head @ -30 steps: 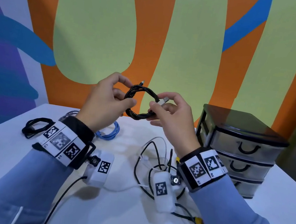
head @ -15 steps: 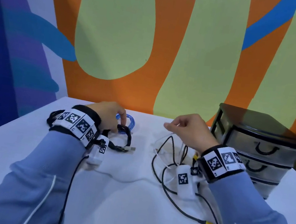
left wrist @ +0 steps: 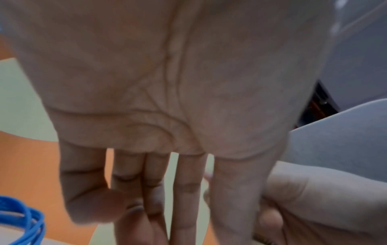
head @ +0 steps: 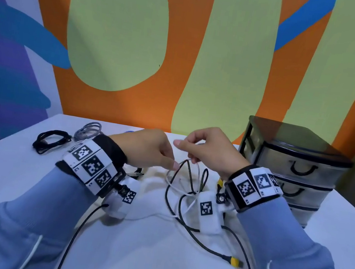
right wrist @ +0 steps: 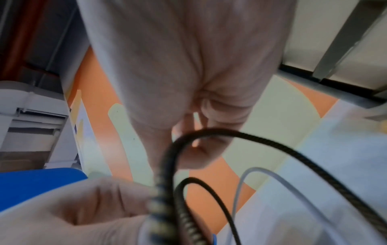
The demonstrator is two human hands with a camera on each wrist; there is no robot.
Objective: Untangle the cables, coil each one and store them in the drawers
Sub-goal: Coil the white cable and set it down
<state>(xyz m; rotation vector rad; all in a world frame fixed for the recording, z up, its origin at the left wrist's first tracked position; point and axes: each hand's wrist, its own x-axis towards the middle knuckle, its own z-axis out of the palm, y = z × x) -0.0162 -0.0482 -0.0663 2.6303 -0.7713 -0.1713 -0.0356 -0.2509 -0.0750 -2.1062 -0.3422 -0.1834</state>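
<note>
A tangle of cables lies mid-table. My left hand (head: 174, 165) reaches in from the left, and its thumb and forefinger pinch the black braided cable (right wrist: 165, 165), whose yellow-tipped plug (head: 234, 261) lies near me. My right hand (head: 184, 143) hovers just above the tangle and pinches a thin white cable (head: 198, 176) that loops down into it. A black drawer unit (head: 294, 165) with three translucent drawers, all shut, stands at the right. The black coil (head: 135, 172) I held a moment ago lies mostly hidden under my left wrist.
Three other coils lie at the back left: a black one (head: 51, 140), a grey one (head: 88, 131) and a blue one (left wrist: 21, 215). The painted wall runs right behind the table's far edge. A thin black lead runs from my left wrist camera towards me.
Both hands held a black coil in the air. My left hand laid it on the table, then moved right to the tangle. My right hand dropped to the tangle and picked up the white cable.
</note>
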